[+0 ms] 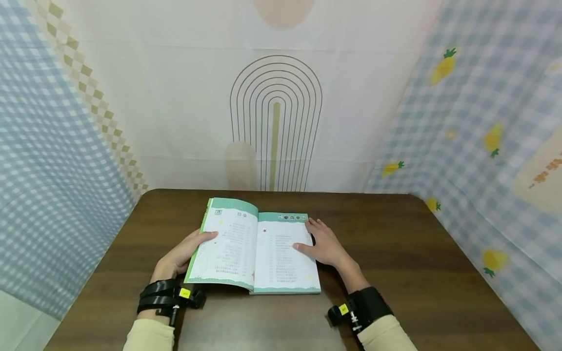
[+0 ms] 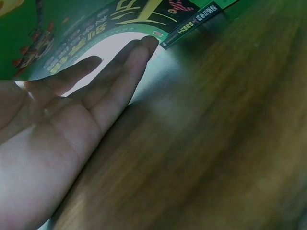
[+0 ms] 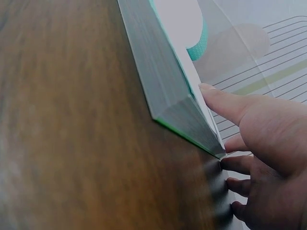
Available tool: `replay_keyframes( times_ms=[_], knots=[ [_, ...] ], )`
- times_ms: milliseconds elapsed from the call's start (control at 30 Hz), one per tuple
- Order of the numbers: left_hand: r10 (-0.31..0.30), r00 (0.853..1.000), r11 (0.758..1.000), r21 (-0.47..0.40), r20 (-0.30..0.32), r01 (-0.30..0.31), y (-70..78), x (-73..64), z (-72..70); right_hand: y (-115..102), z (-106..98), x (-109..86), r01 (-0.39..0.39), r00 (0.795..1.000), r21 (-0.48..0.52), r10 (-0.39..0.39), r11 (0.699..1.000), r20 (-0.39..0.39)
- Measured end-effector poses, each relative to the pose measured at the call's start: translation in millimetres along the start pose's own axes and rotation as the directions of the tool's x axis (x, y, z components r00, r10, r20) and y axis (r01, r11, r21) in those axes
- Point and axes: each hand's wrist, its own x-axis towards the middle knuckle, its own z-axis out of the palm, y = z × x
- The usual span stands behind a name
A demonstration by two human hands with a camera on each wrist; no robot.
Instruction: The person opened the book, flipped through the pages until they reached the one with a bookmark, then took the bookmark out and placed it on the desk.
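Observation:
An open book [image 1: 285, 258] with white pages and teal borders lies on the brown table, its left side lifted a little. My left hand [image 1: 182, 253] holds that side, thumb over the page margin and fingers under the cover. From below, the left wrist view shows the green cover [image 2: 91, 33] above the fingers. At the right edge, my right hand [image 1: 327, 246] rests with its thumb on the page. The right wrist view shows its other fingers spread beside the thick block of pages [image 3: 158, 62], near the corner.
The brown wooden table [image 1: 395, 253] extends around the book. A pale curtain [image 1: 184, 97] with arch lines hangs behind it. Blue checked cloths flank both sides, the right cloth [image 1: 474, 122] printed with yellow fruit. Each wrist wears a black strap with a small camera.

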Motion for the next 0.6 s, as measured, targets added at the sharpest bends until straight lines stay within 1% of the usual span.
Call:
replay_keyframes(
  times_ms=[133,267,367,533,600],
  knots=[
    [-0.014,1.0,1.0,-0.003,-0.002,0.014,-2.6,-1.0,0.5,0.9,1.5,-1.7,-0.001,1.0,-0.002,0.001,1.0,0.027],
    [-0.003,1.0,1.0,0.001,-0.019,0.003,-1.0,0.2,1.4,0.1,-0.4,-1.5,0.01,1.0,0.009,-0.01,1.0,0.01],
    [-0.002,1.0,1.0,-0.001,-0.017,0.002,0.8,1.0,2.8,-0.2,-2.8,-1.9,0.007,1.0,0.006,-0.007,1.0,0.008],
    [-0.006,1.0,1.0,-0.009,-0.015,0.005,2.0,-0.2,4.4,-0.2,-3.7,-2.3,-0.001,1.0,0.006,0.001,1.0,0.011],
    [-0.013,1.0,1.0,-0.013,-0.028,0.013,2.1,-1.2,4.9,-0.3,-2.9,-2.4,0.002,1.0,0.008,-0.002,1.0,0.006]
  ],
)
